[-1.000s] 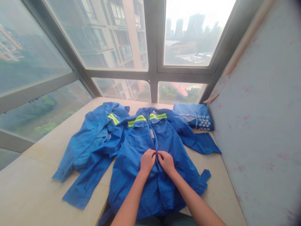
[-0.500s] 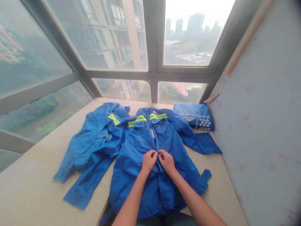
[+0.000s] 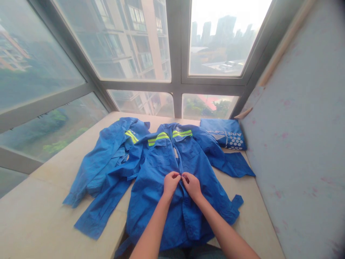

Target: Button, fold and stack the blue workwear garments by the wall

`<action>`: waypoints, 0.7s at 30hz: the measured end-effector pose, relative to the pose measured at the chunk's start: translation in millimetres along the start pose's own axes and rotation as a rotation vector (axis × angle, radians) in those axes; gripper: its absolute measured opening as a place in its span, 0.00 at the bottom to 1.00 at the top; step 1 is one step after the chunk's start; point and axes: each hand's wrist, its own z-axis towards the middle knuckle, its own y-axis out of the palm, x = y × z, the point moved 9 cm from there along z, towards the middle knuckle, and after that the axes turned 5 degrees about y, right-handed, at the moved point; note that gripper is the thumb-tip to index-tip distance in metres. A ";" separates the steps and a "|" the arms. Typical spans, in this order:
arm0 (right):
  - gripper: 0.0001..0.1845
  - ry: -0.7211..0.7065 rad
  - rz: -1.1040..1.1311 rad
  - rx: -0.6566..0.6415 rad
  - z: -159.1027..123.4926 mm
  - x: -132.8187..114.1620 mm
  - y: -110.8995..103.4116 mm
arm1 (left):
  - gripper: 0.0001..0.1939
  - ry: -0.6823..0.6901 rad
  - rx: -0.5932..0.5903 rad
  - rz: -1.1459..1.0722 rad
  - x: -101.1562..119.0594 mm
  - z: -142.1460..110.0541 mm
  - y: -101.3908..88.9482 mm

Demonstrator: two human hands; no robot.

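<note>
A blue work shirt [image 3: 156,172] with yellow-green reflective bands lies flat, front up, on a beige ledge [image 3: 40,201]. My left hand [image 3: 170,183] and my right hand [image 3: 192,185] meet at the middle of its front placket. Both hands are closed in a pinch on the placket edges, fingertips touching each other. What exactly sits between the fingertips is too small to see.
A second blue work shirt [image 3: 107,158] lies crumpled to the left, partly under the first one's sleeve. A folded blue garment with white print [image 3: 225,133] rests at the back right. Windows close off the far and left sides; a pale wall [image 3: 296,144] stands on the right.
Both hands stay pinched at the placket in nearly the same spot. The view has shifted slightly to the right.
</note>
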 end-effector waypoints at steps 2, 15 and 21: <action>0.14 -0.026 0.002 0.013 -0.2 -1.5 -0.9 | 0.08 -0.018 0.006 -0.033 -2.5 0.7 0.0; 0.16 -0.112 -0.149 0.093 -6.8 -10.5 -7.1 | 0.07 -0.058 0.011 -0.095 -12.5 3.3 1.5; 0.13 0.093 0.002 0.000 4.7 6.3 -4.3 | 0.07 -0.016 0.002 -0.058 -10.1 1.7 3.8</action>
